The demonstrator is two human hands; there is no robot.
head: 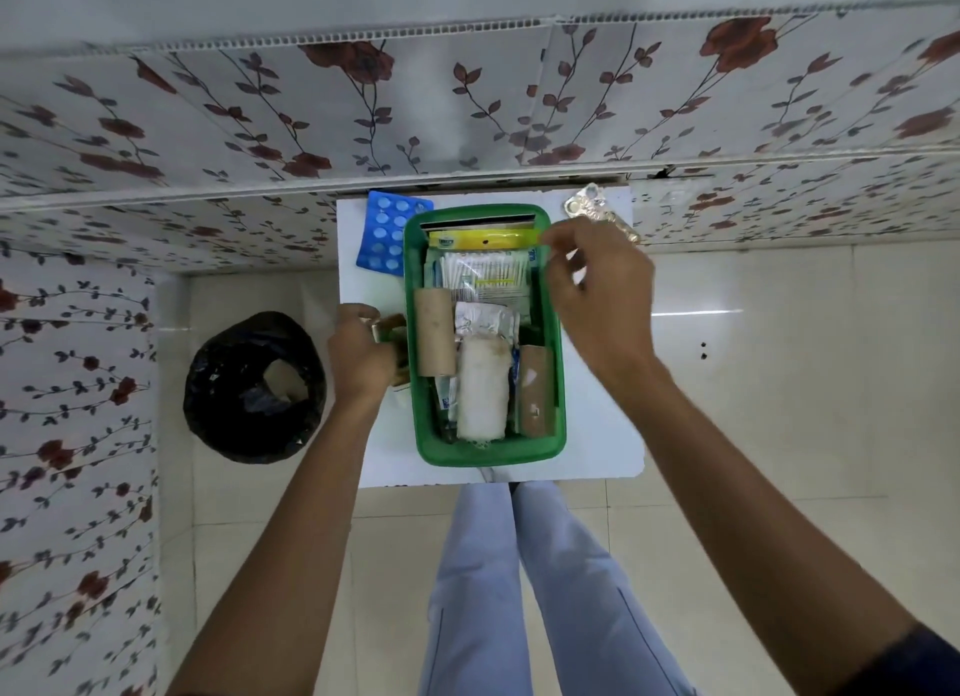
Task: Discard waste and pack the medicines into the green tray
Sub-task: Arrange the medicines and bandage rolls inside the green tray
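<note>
The green tray (431,451) stands on a small white table (597,425) and is packed with bandage rolls, a white gauze roll (483,394) and a yellow-topped packet (483,239). My left hand (358,357) is closed on a small brownish-gold item (389,326) just left of the tray. My right hand (597,290) hovers over the tray's right rim, its fingertips pinching at the right end of the yellow-topped packet. A blue blister pack (384,233) lies left of the tray's far end. A silver blister strip (589,204) lies at the far right of the table.
A bin lined with a black bag (254,389) stands on the floor left of the table, with a scrap inside. Floral-patterned wall panels run behind and on the left. My legs stand close to the table's near edge on a cream tiled floor.
</note>
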